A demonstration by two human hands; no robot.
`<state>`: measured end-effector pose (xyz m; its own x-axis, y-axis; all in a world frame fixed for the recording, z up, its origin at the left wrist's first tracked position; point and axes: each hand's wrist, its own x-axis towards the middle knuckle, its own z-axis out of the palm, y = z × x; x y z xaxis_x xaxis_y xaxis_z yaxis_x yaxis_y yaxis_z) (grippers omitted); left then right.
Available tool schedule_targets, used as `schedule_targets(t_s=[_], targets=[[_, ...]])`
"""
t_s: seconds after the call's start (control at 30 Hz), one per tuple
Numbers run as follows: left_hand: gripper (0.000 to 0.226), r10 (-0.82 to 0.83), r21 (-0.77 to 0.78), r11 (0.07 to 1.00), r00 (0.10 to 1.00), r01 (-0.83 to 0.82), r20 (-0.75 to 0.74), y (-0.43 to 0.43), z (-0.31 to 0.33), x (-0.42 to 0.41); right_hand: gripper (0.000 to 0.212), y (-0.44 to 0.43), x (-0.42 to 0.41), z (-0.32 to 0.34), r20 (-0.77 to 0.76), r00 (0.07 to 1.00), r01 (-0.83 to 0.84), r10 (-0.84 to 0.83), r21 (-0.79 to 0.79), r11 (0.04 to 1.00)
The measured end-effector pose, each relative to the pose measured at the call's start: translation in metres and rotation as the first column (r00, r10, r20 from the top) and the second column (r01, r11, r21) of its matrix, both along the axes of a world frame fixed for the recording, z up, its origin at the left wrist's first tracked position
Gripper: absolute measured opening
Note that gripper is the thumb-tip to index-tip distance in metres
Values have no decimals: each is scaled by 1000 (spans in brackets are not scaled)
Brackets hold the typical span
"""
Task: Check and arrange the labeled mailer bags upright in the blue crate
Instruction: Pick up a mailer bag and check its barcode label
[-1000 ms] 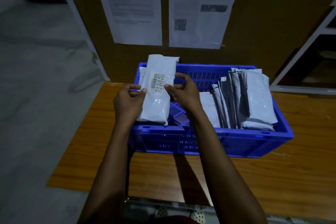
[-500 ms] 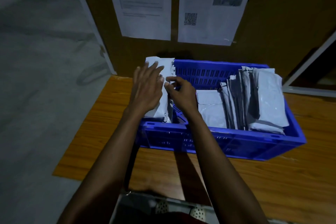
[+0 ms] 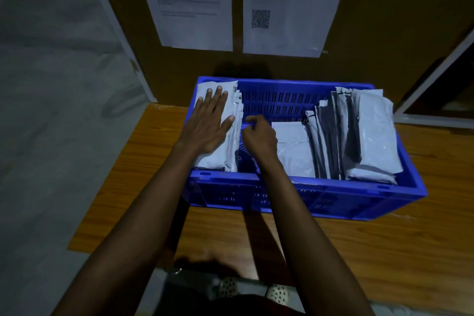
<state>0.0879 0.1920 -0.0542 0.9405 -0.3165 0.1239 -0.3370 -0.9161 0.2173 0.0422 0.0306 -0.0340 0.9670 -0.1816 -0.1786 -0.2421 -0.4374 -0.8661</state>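
Pressing flat and open now, the left hand (image 3: 209, 124) pins the white plastic mailer bag (image 3: 218, 159) it lifted earlier against the blue plastic crate's (image 3: 307, 192) left end, right hand (image 3: 259, 136) curled beside it, holding nothing.

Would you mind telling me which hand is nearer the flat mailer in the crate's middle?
Right. The right hand sits just left of the flat mailer; the left hand presses the left stack.

Grey mailer bags (image 3: 369, 133) stand at both ends of the blue crate (image 3: 307, 195)

Print on both wall sheets (image 3: 195, 0) is too blurred to read.
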Motion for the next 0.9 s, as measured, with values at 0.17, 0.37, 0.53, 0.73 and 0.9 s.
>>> schedule_targets(t_s=[0.17,0.37,0.53,0.73,0.9], targets=[[70,2,55,998,1000,-2,-4,-4,-10,3,41,1,-1,1,-27,1000,0,0,-26,1000],[72,5,76,997,1000,-5,3,-5,-12,5,39,0,-3,2,-44,998,39,-39,-2,999],[70,4,29,1000,999,-5,41,-5,-9,2,32,0,-5,9,-87,995,58,-50,92,994],[69,16,33,999,999,-18,38,-6,-5,1,103,4,22,32,-408,900,203,150,699,685],[68,10,43,999,1000,-11,24,-5,-4,5,121,7,28,33,-392,872,171,292,804,570]])
